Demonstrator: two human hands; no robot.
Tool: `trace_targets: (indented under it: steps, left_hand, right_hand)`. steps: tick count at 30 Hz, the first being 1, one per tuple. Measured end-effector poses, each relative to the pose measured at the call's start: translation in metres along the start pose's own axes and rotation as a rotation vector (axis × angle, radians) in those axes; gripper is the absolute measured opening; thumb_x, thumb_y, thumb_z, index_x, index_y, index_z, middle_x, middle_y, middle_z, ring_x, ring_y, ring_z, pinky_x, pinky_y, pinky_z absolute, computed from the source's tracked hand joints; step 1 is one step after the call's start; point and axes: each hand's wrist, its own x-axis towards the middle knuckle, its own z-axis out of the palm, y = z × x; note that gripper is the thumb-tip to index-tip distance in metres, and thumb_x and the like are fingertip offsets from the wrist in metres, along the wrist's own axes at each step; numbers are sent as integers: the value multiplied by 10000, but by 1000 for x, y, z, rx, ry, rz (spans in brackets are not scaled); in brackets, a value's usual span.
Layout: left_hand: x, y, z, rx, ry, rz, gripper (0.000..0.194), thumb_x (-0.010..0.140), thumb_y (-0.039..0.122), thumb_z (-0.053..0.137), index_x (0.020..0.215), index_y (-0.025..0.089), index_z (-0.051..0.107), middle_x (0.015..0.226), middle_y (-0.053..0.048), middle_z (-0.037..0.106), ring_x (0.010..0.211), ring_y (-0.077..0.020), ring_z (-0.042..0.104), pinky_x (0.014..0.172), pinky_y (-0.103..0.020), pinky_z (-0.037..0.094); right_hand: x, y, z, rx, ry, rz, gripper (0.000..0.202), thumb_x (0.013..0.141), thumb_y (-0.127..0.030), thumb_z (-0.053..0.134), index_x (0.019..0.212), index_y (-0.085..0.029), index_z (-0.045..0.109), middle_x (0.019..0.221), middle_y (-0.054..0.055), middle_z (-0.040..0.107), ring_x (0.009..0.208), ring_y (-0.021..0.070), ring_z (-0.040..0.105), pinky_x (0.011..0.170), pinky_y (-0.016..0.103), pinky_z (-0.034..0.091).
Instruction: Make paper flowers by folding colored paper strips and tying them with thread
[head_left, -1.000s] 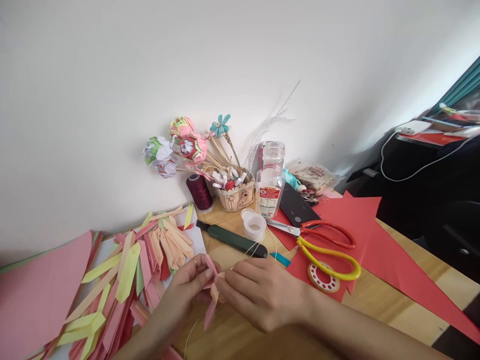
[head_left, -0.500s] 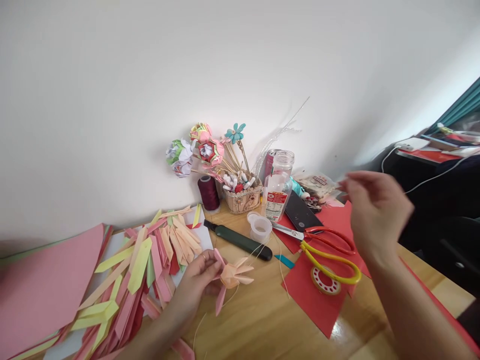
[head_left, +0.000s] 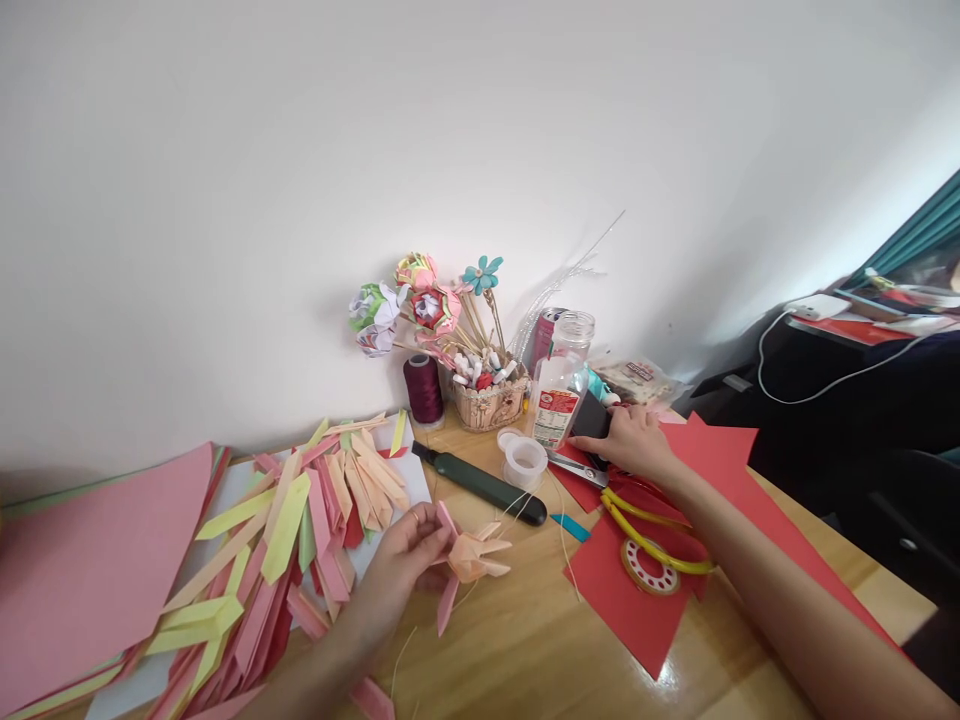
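My left hand (head_left: 417,545) pinches a folded pink and peach paper piece (head_left: 471,557) above the table, with thin thread around it. My right hand (head_left: 630,436) reaches over the scissors and rests on the black phone (head_left: 591,425), its thumb and fingers spread to either side. The scissors (head_left: 656,515), with red and yellow handles, lie partly under my right arm. Below them a round tape roll (head_left: 649,566) sits on red paper (head_left: 634,625).
Folded paper strips (head_left: 281,520) pile up at the left beside pink sheets (head_left: 112,575). A green-handled tool (head_left: 487,488), a small plastic cup (head_left: 525,462), a clear jar (head_left: 559,395), maroon thread (head_left: 424,390) and a flower basket (head_left: 491,402) stand or lie ahead.
My right hand has moved left and down from the air onto the phone. My left hand still holds the folded paper piece. The view has shifted slightly.
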Motion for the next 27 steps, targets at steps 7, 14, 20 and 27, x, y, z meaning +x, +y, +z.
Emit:
trace_targets:
  steps: [7,14,20,27]
  left_hand:
    - [1,-4,-1,-19,-24,19,265,709,396,600,731,166,470,685,19,523,590,-99,514,466,-180,403]
    - [2,-5,-2,-18,-8,26,256,712,383,599,738,164,468,686,17,517,596,-95,509,467,-174,395]
    - [1,-4,-1,-19,-26,40,269,705,394,599,730,165,459,682,22,511,537,-88,505,443,-180,378]
    - [1,0,1,-44,26,21,304,654,400,642,729,158,474,697,7,527,621,-111,522,473,-183,385]
  right_hand:
    - [7,1,8,-35,15,35,790,569,-688,490,1074,-80,478,1069,198,481,1080,356,404,849,406,339]
    - [9,2,9,-28,46,15,768,559,-680,515,1050,-90,483,1059,203,501,1066,358,418,826,402,345]
    - [5,0,7,-9,71,7,760,558,-666,530,1017,-61,512,1044,221,504,1052,365,423,822,406,352]
    - [-1,4,-14,64,155,-31,607,643,-602,509,973,-97,577,937,185,558,970,363,487,811,432,362]
